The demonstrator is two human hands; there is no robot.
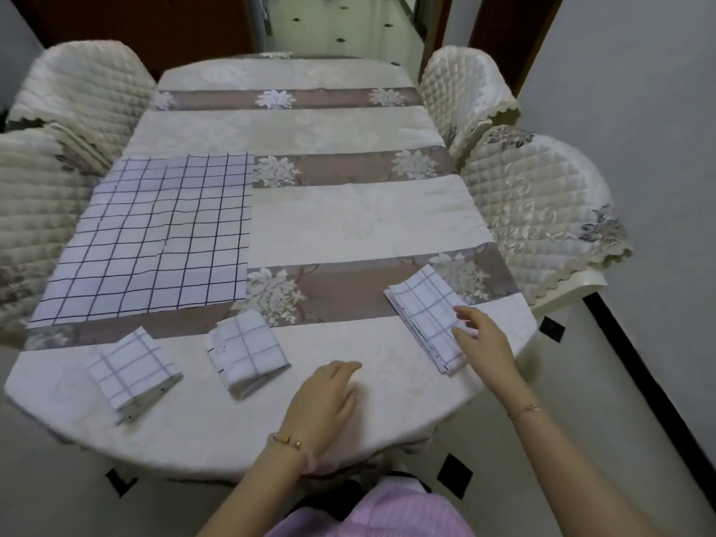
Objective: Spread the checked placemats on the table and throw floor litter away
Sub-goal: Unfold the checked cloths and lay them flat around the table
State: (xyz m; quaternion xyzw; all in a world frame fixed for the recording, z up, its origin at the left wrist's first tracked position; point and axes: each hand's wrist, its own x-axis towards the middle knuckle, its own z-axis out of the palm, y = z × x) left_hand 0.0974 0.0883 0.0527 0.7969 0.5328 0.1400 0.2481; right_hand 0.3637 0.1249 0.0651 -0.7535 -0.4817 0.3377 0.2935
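One checked placemat point(155, 238) lies spread flat on the left half of the table point(348, 222). Three folded checked placemats lie near the front edge: one at the left point(131, 372), one in the middle point(248, 352), one at the right point(426, 315). My right hand point(484, 339) hovers at the near right corner of the right folded placemat, fingers relaxed and touching or just above the cloth. Over the bare tablecloth at the front centre is my left hand point(329, 401), fingers loosely extended and empty, to the right of the middle folded placemat.
Quilted cream chairs stand at both sides: two on the left point(38, 211) and two on the right point(542, 215). A pale tiled floor point(581, 381) with small black diamonds surrounds the table. A doorway point(345, 21) opens beyond the far end.
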